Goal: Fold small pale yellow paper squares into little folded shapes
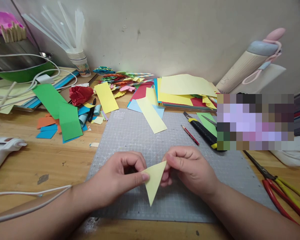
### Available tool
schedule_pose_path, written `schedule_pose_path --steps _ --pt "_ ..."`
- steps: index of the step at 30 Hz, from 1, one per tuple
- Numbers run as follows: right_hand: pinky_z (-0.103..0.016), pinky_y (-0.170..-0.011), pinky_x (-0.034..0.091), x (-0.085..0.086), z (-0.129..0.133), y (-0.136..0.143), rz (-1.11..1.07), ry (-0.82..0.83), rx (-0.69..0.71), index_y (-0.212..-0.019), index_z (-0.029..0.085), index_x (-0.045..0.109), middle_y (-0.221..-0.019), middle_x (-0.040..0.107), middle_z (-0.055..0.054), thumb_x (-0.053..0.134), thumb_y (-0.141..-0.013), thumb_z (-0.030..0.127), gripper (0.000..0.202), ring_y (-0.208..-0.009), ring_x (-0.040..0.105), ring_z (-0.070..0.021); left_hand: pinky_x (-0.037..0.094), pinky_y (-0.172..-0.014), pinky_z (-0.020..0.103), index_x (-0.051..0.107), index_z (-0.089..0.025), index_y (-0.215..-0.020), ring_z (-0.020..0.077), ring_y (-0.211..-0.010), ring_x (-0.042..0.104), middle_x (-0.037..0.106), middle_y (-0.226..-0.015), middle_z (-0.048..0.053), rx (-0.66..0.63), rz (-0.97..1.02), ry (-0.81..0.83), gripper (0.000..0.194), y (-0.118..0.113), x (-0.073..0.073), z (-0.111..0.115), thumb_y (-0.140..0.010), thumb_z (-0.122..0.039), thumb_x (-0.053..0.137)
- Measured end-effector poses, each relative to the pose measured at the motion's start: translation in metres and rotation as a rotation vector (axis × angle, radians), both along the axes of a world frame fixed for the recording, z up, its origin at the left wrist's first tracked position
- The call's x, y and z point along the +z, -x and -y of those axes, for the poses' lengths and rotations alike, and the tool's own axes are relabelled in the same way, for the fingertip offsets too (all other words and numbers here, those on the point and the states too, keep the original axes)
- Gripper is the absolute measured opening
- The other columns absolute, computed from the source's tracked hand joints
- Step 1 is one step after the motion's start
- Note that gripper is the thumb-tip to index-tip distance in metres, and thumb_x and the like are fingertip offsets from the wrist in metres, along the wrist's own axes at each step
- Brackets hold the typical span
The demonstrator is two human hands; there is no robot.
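Note:
A pale yellow paper triangle (153, 185) is held between my two hands above the grey cutting mat (115, 143), its long point hanging down toward me. My left hand (127, 176) pinches its left corner, thumb on top. At the upper right corner, my right hand (187, 166) grips the paper between thumb and curled fingers. Beyond the hands, a pale yellow paper strip (153, 116) lies on the mat's far edge. A red pencil (190, 135) and a black and yellow utility knife (202, 131) rest on the mat past my right hand.
Green paper strips (70, 121), a red paper flower (80, 95) and scraps lie left of the mat. Stacked coloured sheets (187, 88) sit at the back. Red and yellow handled scissors (275, 178) are at right, a white glue gun (2, 150) at left. White cables (32, 193) cross the left side.

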State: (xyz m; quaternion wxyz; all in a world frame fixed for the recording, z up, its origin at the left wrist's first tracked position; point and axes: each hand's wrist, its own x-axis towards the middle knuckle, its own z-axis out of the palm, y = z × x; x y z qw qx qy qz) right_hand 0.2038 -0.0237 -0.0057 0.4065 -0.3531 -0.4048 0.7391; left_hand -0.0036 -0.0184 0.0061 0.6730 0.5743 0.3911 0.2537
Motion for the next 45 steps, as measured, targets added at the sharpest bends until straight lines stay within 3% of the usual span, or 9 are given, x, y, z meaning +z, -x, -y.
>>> schedule_pose_path --steps 4,7,11,23,31,36,41,45 --pt "-0.023 -0.042 0.047 0.001 -0.004 0.002 -0.015 0.031 -0.080 -0.062 0.017 0.056 -0.056 0.065 -0.002 0.055 -0.088 0.052 0.043 -0.047 0.064 -0.0140 0.036 -0.062 0.026 0.057 -0.017 -0.061 0.0135 -0.067 0.048 0.054 -0.070 0.000 0.036 -0.010 -0.004 0.024 0.002 -0.003 -0.003 -0.078 -0.031 0.066" --pt "-0.021 -0.041 0.047 -0.001 0.002 0.010 0.073 0.039 0.017 -0.070 0.017 0.055 -0.060 0.063 -0.001 0.050 -0.085 0.063 0.049 -0.049 0.063 -0.0128 0.039 -0.066 0.027 0.059 -0.017 -0.063 0.0143 -0.070 0.051 0.057 -0.071 0.000 0.083 0.022 -0.038 0.023 0.003 -0.006 -0.004 -0.079 -0.031 0.067" --pt "-0.018 -0.041 0.043 -0.001 0.015 0.023 0.210 0.033 0.190 -0.076 0.016 0.055 -0.065 0.061 0.000 0.060 -0.082 0.054 0.040 -0.051 0.061 -0.0100 0.040 -0.068 0.027 0.061 -0.017 -0.065 0.0139 -0.070 0.052 0.057 -0.071 -0.001 0.102 0.074 -0.038 0.020 0.003 -0.007 -0.004 -0.081 -0.029 0.066" --pt "-0.015 -0.038 0.035 0.001 0.017 0.023 0.172 0.068 0.210 -0.069 0.017 0.047 -0.054 0.056 0.005 0.058 -0.086 0.044 0.033 -0.041 0.053 -0.0059 0.037 -0.064 0.026 0.058 -0.017 -0.062 0.0126 -0.067 0.048 0.055 -0.067 -0.002 0.210 0.100 0.001 0.022 0.000 -0.009 -0.004 -0.080 -0.027 0.067" --pt "-0.016 -0.035 0.022 0.005 0.016 0.023 0.120 0.061 0.160 -0.066 0.020 0.042 -0.044 0.034 0.013 0.058 -0.086 0.046 0.036 -0.032 0.032 -0.0025 0.031 -0.058 0.026 0.051 -0.017 -0.061 0.0117 -0.060 0.039 0.044 -0.061 -0.004 0.205 0.058 0.080 0.027 0.000 -0.013 -0.004 -0.076 -0.033 0.066" --pt "-0.016 -0.033 0.026 -0.003 0.015 0.019 0.089 0.137 0.147 -0.061 0.019 0.045 -0.041 0.042 0.009 0.055 -0.084 0.043 0.035 -0.030 0.040 -0.0045 0.030 -0.059 0.026 0.051 -0.017 -0.057 0.0130 -0.063 0.041 0.047 -0.061 -0.003 0.117 0.042 0.045 0.026 0.001 -0.010 -0.004 -0.076 -0.030 0.063" --pt "-0.015 -0.033 0.031 -0.004 0.014 0.018 0.157 0.101 0.131 -0.068 0.017 0.053 -0.046 0.053 0.005 0.056 -0.085 0.046 0.034 -0.035 0.049 -0.0066 0.031 -0.060 0.026 0.052 -0.017 -0.058 0.0123 -0.062 0.041 0.047 -0.061 -0.003 0.025 0.067 0.048 0.026 0.000 -0.007 -0.003 -0.077 -0.029 0.064" --pt "-0.013 -0.032 0.028 -0.003 0.011 0.020 0.133 0.116 0.092 -0.068 0.016 0.054 -0.046 0.056 0.004 0.056 -0.086 0.044 0.033 -0.034 0.050 -0.0055 0.036 -0.058 0.026 0.058 -0.018 -0.075 0.0129 -0.060 0.046 0.052 -0.064 -0.002 0.115 0.165 0.058 0.021 -0.003 -0.010 -0.001 -0.087 -0.033 0.053"
